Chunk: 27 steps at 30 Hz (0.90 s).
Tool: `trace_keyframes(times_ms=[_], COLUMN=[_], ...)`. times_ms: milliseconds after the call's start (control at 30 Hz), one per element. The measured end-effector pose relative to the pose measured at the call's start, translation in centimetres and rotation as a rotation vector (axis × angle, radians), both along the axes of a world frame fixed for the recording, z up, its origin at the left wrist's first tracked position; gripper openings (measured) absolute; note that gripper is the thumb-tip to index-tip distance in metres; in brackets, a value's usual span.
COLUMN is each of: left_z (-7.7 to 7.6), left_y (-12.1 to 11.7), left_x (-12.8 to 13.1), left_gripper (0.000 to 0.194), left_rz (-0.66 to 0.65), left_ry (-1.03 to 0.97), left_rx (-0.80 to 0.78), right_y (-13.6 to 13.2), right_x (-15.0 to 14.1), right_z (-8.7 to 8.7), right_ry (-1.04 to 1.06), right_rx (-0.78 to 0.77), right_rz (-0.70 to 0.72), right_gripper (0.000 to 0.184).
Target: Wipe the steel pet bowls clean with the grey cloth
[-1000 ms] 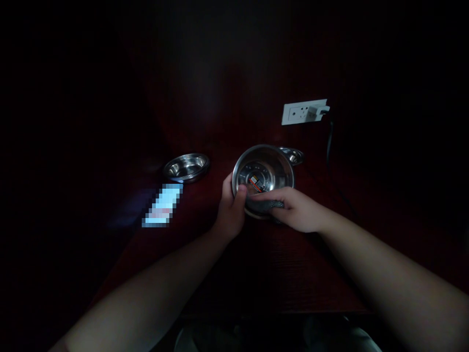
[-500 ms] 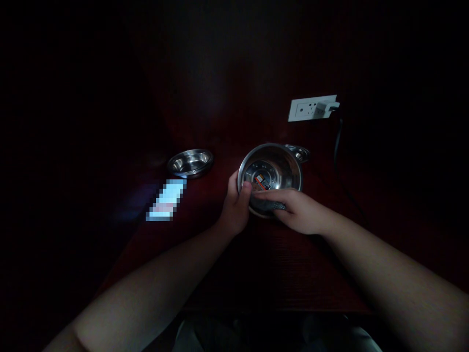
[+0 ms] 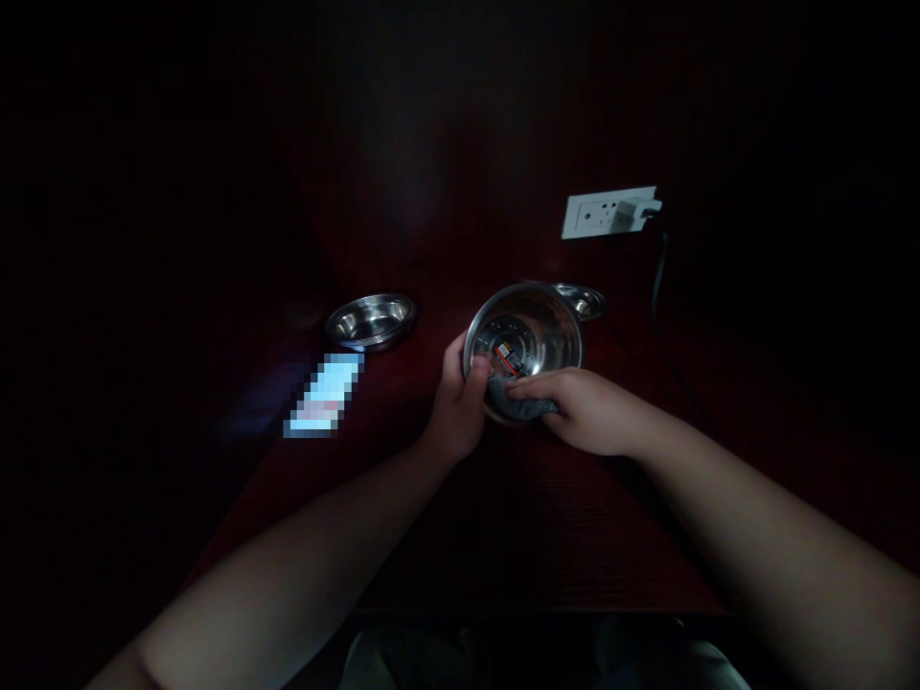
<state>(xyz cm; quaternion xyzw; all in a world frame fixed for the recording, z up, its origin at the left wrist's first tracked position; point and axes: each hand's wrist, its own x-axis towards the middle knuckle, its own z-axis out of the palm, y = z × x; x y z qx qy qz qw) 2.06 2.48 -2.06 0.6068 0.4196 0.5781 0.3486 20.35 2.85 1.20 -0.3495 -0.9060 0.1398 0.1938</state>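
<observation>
A steel bowl (image 3: pixel 536 326) is tilted toward me over a dark red table (image 3: pixel 532 517); a small label shows on its inner bottom. My left hand (image 3: pixel 456 402) grips the bowl's near-left rim, thumb over the edge. My right hand (image 3: pixel 586 412) presses a grey cloth (image 3: pixel 521 409) against the bowl's near rim, fingers closed over it.
A second steel bowl (image 3: pixel 370 321) stands to the left, and a third (image 3: pixel 584 300) peeks out behind the held one. A lit phone screen (image 3: pixel 323 395) lies left of my hands. A white wall socket (image 3: pixel 608 213) with a plug and dark cable (image 3: pixel 657 287) is at back right. The room is very dark.
My right hand and the cloth have slid a little left along the bowl's near rim. The bowl has shifted slightly; my left hand keeps its grip.
</observation>
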Motion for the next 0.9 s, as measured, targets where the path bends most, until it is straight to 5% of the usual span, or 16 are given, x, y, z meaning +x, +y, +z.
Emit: trace_keyframes(times_ms=[900], left_z=[-0.01], left_y=[0.47], left_x=[-0.14], left_gripper=[0.047], left_rz=[-0.015], left_ry=[0.036], left_rx=[-0.150], right_y=[0.06], right_x=[-0.15], right_z=[-0.19], right_ry=[-0.056], right_rx=[-0.111], right_rz=[-0.044], right_gripper=[0.048])
